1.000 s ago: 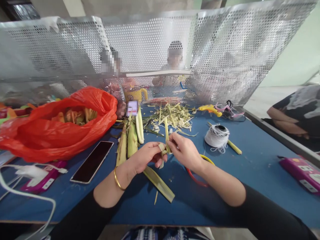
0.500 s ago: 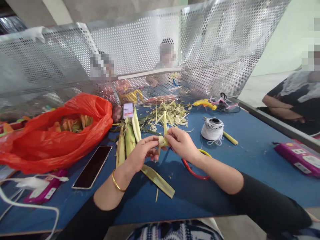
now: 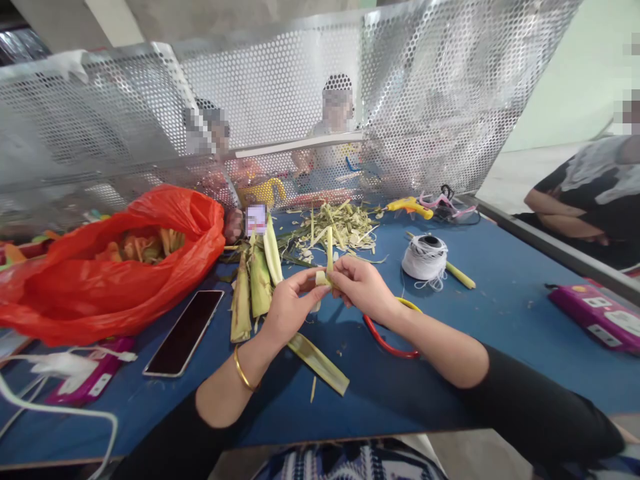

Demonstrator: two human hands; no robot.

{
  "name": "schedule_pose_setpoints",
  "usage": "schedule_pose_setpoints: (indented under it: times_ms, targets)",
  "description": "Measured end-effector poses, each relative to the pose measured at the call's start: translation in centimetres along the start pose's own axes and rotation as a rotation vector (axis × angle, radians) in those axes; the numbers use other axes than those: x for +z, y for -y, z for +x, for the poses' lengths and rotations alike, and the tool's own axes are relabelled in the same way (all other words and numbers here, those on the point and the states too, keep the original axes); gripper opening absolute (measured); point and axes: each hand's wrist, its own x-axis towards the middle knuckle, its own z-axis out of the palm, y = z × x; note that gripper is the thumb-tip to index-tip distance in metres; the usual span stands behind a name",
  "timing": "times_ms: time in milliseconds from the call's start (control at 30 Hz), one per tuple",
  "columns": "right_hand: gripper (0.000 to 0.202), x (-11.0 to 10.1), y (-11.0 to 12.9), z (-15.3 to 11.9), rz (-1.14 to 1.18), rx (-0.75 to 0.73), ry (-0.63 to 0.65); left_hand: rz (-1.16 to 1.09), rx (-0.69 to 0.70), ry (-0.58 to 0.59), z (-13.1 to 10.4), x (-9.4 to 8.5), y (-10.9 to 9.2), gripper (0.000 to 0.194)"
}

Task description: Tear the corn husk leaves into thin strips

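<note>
Between my hands, above the blue table, is a pale green strip of plant husk (image 3: 321,277), folded or rolled, with one narrow end (image 3: 329,247) standing upright. My left hand (image 3: 291,303) pinches its left side with thumb and fingers. My right hand (image 3: 361,285) closes on it from the right, its fingertips meeting the left ones. Exactly how the strip is wound is hidden by the fingers. Below my left hand lies a flat length of husk (image 3: 320,363). Larger green husk pieces (image 3: 260,277) lie just left of it.
A red plastic bag (image 3: 115,293) and a phone (image 3: 185,333) lie left. Husk scraps (image 3: 340,227) are heaped behind my hands. To the right are white string (image 3: 425,259), a yellow glue gun (image 3: 410,207) and a purple packet (image 3: 595,313). A perforated screen (image 3: 280,87) stands behind; people sit beyond and at right.
My left hand has moved slightly right and turned, its thumb now pressing on the strip next to my right fingers. My right hand has barely moved.
</note>
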Motion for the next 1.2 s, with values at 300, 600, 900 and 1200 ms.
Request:
schedule_pose_setpoints:
  times_ms: [300, 600, 900, 1200]
  targets:
    - [0.017, 0.0, 0.3, -0.3, 0.013, 0.005, 0.012, -0.082, 0.033, -0.029, 0.0, 0.3, 0.4, 0.040]
    - [0.023, -0.1, 0.1, -0.3, -0.153, 0.029, -0.015, -0.165, 0.021, -0.025, 0.0, 0.6, 0.6, 0.029]
    - [0.014, -0.3, 0.0, 0.2, 0.071, 0.108, 0.042, -0.393, -0.200, -0.138, 0.2, 0.8, 0.0, 0.028]
    - [0.015, -2.3, 1.2, -0.2, -0.180, -0.425, 0.266, -0.468, -0.316, -0.237, 0.8, 0.1, -0.7, 0.028]
